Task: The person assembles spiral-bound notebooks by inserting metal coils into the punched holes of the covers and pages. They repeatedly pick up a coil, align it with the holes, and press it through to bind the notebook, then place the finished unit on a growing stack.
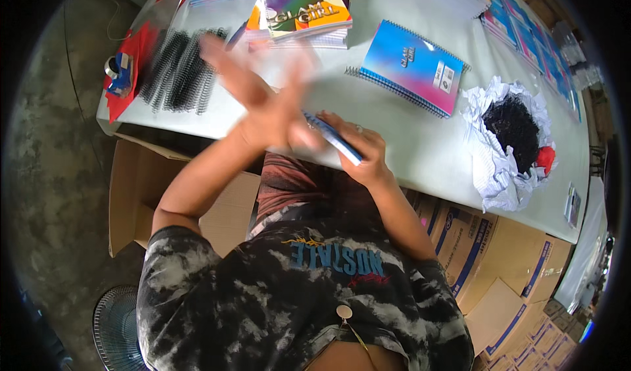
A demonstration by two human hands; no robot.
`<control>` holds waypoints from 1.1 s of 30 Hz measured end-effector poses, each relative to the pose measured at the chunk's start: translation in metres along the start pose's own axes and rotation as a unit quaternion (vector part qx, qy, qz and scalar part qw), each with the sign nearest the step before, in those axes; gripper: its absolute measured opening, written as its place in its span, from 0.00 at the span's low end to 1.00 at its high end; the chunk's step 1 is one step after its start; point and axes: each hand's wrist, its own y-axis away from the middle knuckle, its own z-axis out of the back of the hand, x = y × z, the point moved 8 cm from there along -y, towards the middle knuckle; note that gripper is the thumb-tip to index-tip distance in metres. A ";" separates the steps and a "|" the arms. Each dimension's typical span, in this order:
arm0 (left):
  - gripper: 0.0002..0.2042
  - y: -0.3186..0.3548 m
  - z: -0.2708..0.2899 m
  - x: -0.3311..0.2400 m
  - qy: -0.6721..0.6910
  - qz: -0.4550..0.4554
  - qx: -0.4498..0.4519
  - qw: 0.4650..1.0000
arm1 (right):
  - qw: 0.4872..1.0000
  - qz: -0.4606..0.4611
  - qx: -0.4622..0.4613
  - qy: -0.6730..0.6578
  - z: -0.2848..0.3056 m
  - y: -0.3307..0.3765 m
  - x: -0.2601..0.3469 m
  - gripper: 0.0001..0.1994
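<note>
Along the near edge of the worktop [420, 154], brown cardboard boxes [473, 239] with blue printed bands stand packed on the floor at my right, and one open, plain box [138, 187] sits at my left. At the far edge a stack of notebooks [305, 9] carries a yellow cover with a figure on it. A single spiral notebook [411, 65] with a blue-to-pink cover and a small white label lies flat to the right of it. More covers in the same blue and pink [526, 36] run along the right side. A crumpled white paper [499, 147] holds a heap of small black bits, with something red at its edge. Black spiral coils [177, 69] lie in a row on the left, beside a red sheet [131, 55] and a tape roll [115, 69].

The worktop is pale grey-white; the floor is bare concrete, and a fan [115, 328] stands low at my left.

My right hand [361, 151] grips a thin blue-covered notebook [332, 138] edge-on, just above the near edge. My left hand [263, 98] is spread flat and blurred, its fingers loose, crossing over the booklet's left end.
</note>
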 end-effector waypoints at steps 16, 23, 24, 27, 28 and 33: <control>0.45 0.009 0.006 -0.040 -0.021 -0.156 -0.106 0.982 | 1.000 -0.020 -0.015 0.002 0.000 -0.009 -0.007 0.22; 0.52 -0.025 -0.002 -0.097 -0.189 -0.197 -0.030 0.961 | 0.997 -0.047 -0.042 -0.039 0.003 -0.009 -0.020 0.24; 0.51 -0.026 0.017 -0.096 -0.262 -0.201 -0.145 0.933 | 0.997 -0.065 -0.031 -0.030 0.003 -0.011 -0.023 0.25; 0.46 -0.035 0.041 -0.054 -0.058 -0.005 -0.169 0.984 | 0.997 -0.059 0.032 -0.040 -0.007 -0.011 -0.013 0.21; 0.45 -0.044 0.035 -0.048 0.016 0.066 -0.132 0.989 | 0.992 -0.086 0.065 -0.070 -0.012 0.001 -0.031 0.20; 0.45 -0.022 -0.001 -0.081 -0.086 -0.014 -0.165 0.982 | 0.995 -0.029 -0.096 -0.026 0.015 -0.013 -0.018 0.24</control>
